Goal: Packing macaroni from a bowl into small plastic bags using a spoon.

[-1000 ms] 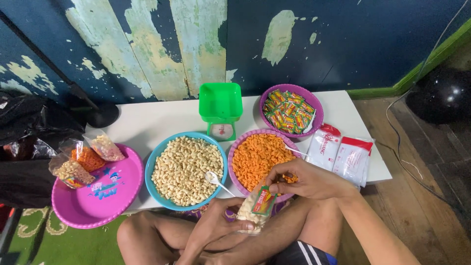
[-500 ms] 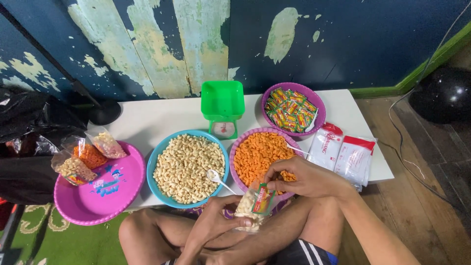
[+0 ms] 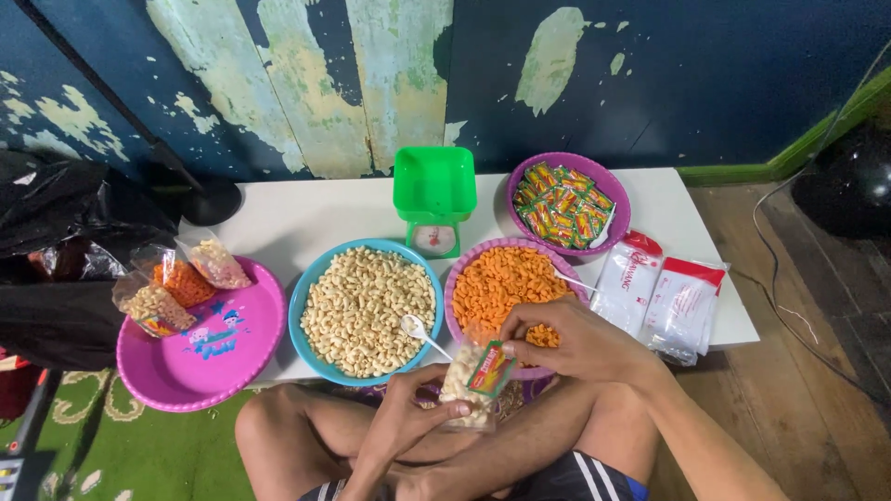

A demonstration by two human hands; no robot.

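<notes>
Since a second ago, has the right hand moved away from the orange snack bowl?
No. The right hand stays at the near rim of the orange snack bowl, fingers on the small sachet above the clear bag, as before.

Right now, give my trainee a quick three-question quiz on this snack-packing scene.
1. True or false: the left hand holds the clear bag.
2. Which bowl is the right hand over? A) blue bowl B) orange-snack bowl C) purple bowl
3. What stands between the blue and purple bowls at the back?

Key: 1 true; 2 B; 3 the green scale.
</notes>
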